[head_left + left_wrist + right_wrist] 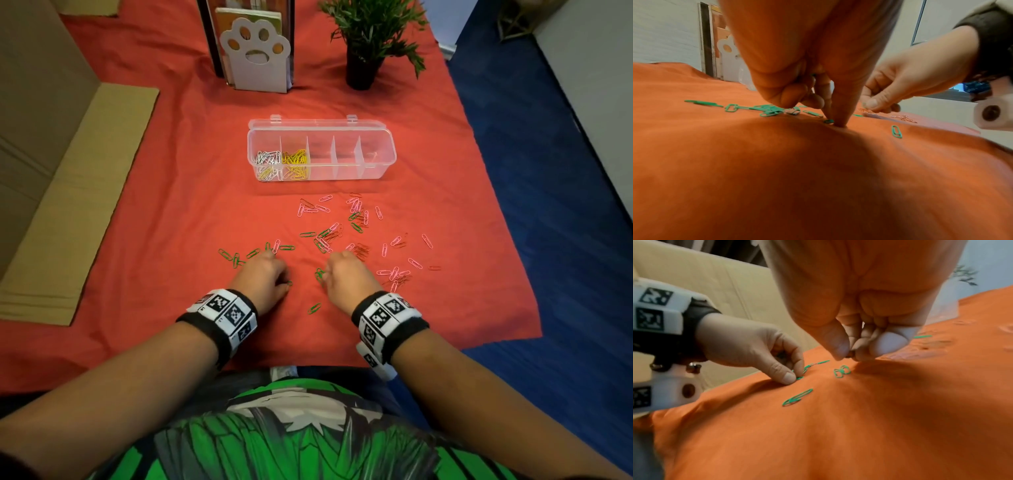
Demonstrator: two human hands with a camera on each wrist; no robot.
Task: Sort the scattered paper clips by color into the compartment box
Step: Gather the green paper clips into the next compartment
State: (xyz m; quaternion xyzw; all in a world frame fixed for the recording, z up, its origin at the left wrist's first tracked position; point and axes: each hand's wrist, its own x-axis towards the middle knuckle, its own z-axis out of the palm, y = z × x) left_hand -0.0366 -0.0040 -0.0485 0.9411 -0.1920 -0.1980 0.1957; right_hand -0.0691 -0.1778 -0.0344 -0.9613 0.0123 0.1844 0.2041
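My left hand [263,279] is down on the red cloth [171,212], and its thumb and forefinger pinch one green clip [828,121] that lies flat on the cloth. My right hand [346,275] is curled, thumb against the fingertips; something small is between them, but I cannot tell what. More green clips [253,253] lie just beyond my left hand, pink clips [356,205] further right. The compartment box [380,168] stands open behind them, with white clips [269,164] and yellow clips [296,164] in its two left compartments.
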